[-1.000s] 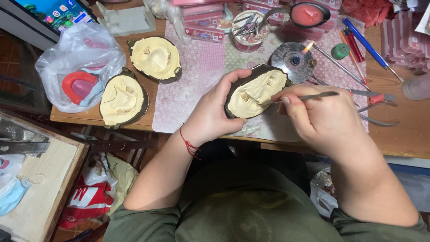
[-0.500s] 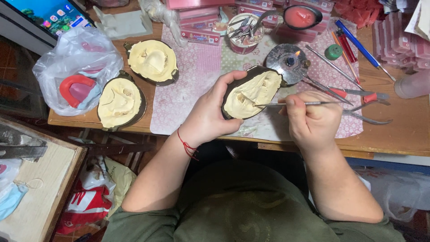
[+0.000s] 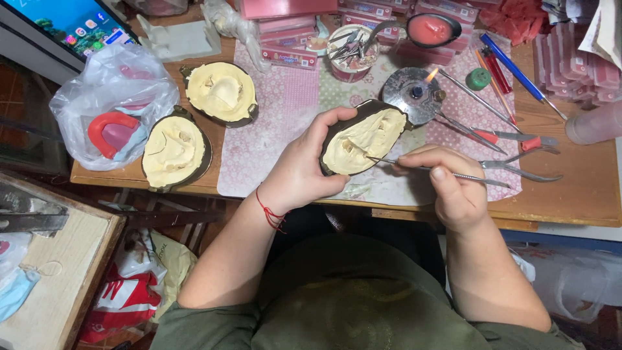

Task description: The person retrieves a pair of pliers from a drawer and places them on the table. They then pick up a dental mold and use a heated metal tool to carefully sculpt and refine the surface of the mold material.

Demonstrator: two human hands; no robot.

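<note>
Right hand (image 3: pixel 453 191) dropped lower, pinching a thin metal pick (image 3: pixel 424 168); tip now in the plaster mold (image 3: pixel 359 139), gripped by left hand (image 3: pixel 301 172) above the table edge. Slip risk: gouged plaster.

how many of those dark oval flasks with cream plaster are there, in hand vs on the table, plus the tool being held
Dark oval flask filled with cream plaster, held in the left hand: 1
Same kind of flask lying on the wooden table: 2
Thin metal pick in the right hand: 1
Total: 4
</note>
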